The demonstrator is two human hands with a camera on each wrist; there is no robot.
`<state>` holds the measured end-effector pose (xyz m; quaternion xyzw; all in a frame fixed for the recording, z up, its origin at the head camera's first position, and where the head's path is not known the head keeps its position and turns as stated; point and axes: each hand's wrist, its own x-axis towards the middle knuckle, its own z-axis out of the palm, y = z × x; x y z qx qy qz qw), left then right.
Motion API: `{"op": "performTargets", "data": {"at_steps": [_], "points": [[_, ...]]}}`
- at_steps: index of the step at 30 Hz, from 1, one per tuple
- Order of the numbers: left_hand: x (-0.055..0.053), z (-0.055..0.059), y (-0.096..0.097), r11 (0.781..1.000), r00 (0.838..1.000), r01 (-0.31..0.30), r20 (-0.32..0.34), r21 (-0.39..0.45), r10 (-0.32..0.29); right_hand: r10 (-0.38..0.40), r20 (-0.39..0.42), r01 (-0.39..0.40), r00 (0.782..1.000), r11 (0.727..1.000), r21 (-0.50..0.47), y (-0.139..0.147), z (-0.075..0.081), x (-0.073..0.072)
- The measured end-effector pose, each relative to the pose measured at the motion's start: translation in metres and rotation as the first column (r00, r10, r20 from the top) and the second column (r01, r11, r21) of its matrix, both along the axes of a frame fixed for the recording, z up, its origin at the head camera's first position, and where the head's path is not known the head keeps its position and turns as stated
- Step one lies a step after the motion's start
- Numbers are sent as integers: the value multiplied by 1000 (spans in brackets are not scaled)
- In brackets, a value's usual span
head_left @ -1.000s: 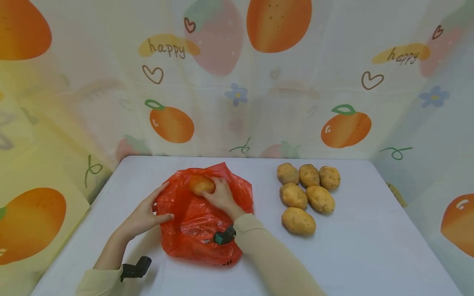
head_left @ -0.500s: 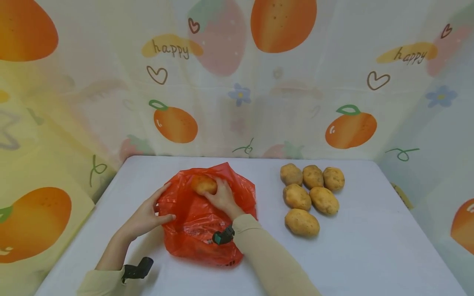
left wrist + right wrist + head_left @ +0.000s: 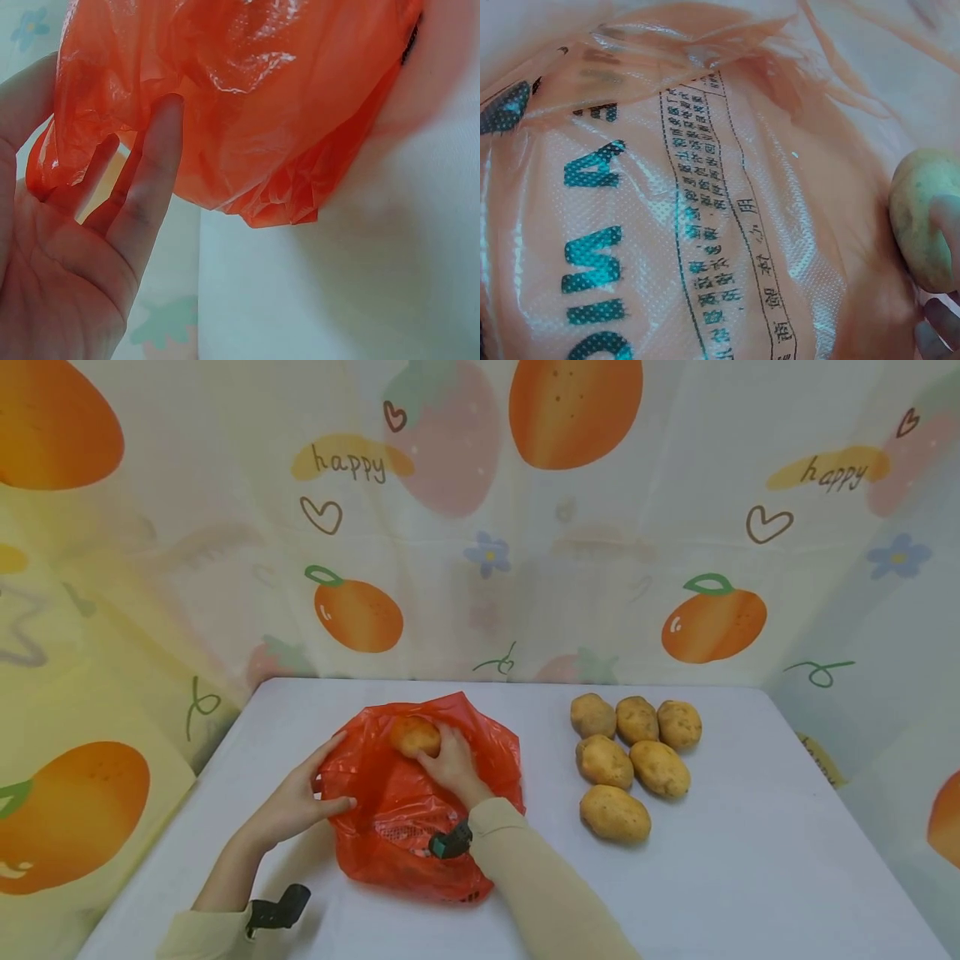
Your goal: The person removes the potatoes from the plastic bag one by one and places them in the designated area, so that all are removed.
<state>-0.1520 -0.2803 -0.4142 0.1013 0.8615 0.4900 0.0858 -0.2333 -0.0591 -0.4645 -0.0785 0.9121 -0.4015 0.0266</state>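
A red plastic bag (image 3: 427, 793) stands on the white table with its mouth spread wide. My left hand (image 3: 288, 802) holds the bag's left rim, thumb and fingers curved around the film; in the left wrist view, part of the left hand (image 3: 67, 247) shows through the thin red plastic. Within the bag mouth, near its back wall, my right hand (image 3: 453, 764) grips a potato (image 3: 415, 737) from its right side. The right wrist view shows this potato (image 3: 926, 217) at the right edge, beside the bag's printed inner film.
Right of the bag, several potatoes lie grouped on the white table (image 3: 720, 860), with one potato (image 3: 615, 814) nearest the front. A patterned cloth (image 3: 555, 602) hangs behind the table. Each wrist wears a small black camera (image 3: 277, 907).
The head view has shifted slightly, so the scene sits a little farther right. Both hands keep nearly the same places, and the potato stays in the right hand's grip.
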Motion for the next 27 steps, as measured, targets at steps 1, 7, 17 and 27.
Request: {"op": "performTargets", "data": {"at_steps": [1,7,17,27], "points": [[0,0,1,1000,1000,2,2,1,-2,-6,0,6,1000,1000,4,1,0,0],[-1,0,3,1000,1000,9,0,-9,-9,-16,-6,16,1000,1000,-1,4,2,2],[-1,-1,2,1000,1000,5,-12,-15,-5,38,64,-33,997,996,-80,0,17,7],[-2,-2,2,1000,1000,9,-26,-23,-10,78,89,-67,993,990,-122,-1,29,16]]}}
